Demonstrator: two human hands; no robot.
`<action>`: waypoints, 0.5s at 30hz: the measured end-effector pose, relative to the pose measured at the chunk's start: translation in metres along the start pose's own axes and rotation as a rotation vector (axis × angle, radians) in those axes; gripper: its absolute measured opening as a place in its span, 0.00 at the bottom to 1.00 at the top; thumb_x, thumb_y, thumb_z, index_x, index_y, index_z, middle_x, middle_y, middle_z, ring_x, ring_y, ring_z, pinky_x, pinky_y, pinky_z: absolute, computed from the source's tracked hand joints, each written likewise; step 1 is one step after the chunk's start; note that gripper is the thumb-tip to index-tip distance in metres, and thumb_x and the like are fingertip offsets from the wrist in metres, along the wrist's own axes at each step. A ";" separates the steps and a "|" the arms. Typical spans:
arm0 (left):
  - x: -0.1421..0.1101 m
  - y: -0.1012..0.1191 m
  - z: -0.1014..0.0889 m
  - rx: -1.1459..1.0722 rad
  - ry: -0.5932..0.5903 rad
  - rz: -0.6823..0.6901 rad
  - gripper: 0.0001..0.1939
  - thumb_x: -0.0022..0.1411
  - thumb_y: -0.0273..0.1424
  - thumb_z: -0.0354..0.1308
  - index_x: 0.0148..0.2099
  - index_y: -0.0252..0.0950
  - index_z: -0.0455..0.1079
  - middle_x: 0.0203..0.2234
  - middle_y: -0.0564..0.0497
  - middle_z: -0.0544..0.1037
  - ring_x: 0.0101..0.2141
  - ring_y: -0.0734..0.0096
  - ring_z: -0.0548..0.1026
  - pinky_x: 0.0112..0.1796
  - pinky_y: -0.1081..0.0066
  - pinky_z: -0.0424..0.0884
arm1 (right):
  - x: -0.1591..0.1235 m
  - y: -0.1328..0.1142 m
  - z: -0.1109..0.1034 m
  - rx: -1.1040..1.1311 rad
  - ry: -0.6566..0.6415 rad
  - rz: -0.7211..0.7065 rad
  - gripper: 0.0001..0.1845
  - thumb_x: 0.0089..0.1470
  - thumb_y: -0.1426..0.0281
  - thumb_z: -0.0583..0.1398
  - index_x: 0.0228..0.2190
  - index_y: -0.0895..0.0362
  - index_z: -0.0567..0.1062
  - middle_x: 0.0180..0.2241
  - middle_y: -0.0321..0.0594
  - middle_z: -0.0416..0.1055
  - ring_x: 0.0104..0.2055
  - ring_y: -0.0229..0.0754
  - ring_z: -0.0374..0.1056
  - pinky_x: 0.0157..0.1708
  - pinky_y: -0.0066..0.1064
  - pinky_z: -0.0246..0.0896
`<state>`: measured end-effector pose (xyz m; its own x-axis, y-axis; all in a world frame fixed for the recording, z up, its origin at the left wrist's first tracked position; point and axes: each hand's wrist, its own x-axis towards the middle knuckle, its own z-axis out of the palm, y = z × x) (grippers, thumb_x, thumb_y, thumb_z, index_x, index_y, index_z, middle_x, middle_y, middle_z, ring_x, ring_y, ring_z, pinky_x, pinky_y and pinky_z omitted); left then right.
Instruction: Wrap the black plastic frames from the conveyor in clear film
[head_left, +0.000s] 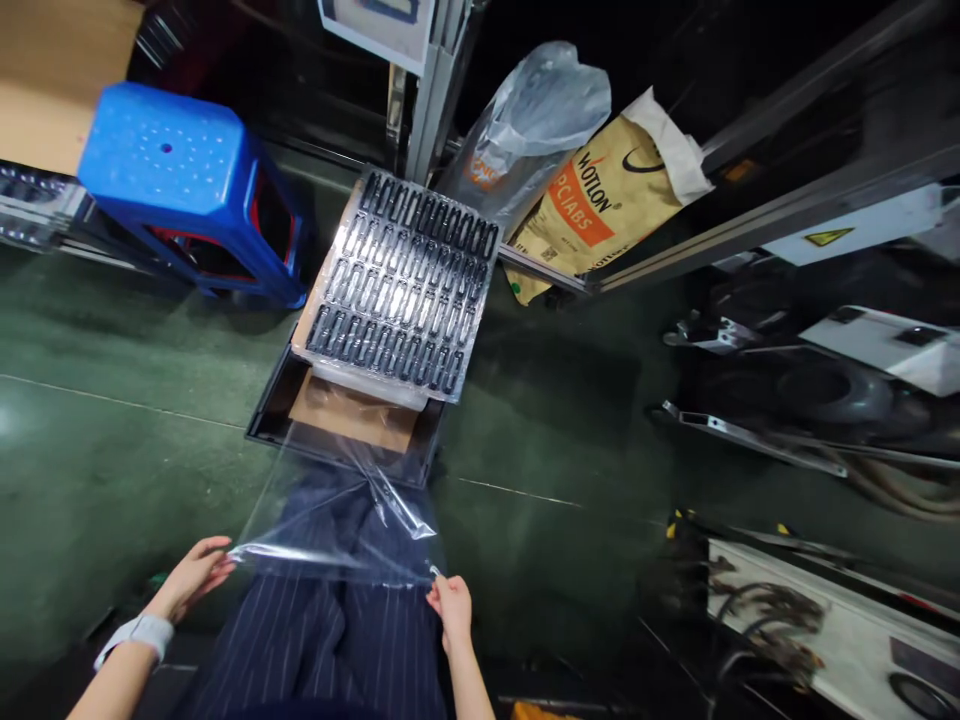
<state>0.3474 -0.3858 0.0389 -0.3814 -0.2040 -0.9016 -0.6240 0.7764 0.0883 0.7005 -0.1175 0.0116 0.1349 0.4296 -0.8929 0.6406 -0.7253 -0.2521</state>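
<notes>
A clear plastic bag is stretched between my two hands in front of my striped trousers. My left hand pinches its left corner, and my right hand grips the right corner. The film runs forward to a black tray on the floor, with brown cardboard lying in it. Above the tray's far part rises a stack topped by a clear blister tray holding rows of dark narrow parts. Whether the film reaches under the stack I cannot tell.
A blue plastic stool stands at the left. Behind the stack, a grey plastic sack and a printed paper sack lean by a metal frame. Machinery with hoses and a white panel stands at the right.
</notes>
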 end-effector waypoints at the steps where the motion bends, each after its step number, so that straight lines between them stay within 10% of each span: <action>1: 0.000 0.000 0.000 0.024 -0.022 0.010 0.09 0.67 0.32 0.57 0.47 0.33 0.70 0.34 0.52 0.77 0.31 0.71 0.77 0.32 0.68 0.77 | -0.001 -0.001 0.003 0.012 0.020 -0.014 0.09 0.64 0.66 0.60 0.37 0.61 0.73 0.30 0.33 0.71 0.26 0.33 0.69 0.28 0.28 0.69; 15: 0.041 -0.005 0.007 0.384 0.113 -0.018 0.15 0.66 0.39 0.58 0.49 0.34 0.69 0.39 0.49 0.76 0.34 0.68 0.76 0.35 0.64 0.76 | -0.006 0.008 0.024 -0.043 0.083 0.035 0.10 0.64 0.64 0.60 0.40 0.60 0.74 0.35 0.36 0.73 0.31 0.36 0.71 0.32 0.31 0.71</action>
<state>0.3396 -0.3939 -0.0020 -0.4587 -0.2678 -0.8473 -0.3396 0.9339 -0.1114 0.6871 -0.1391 0.0059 0.2188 0.4482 -0.8667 0.6656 -0.7181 -0.2033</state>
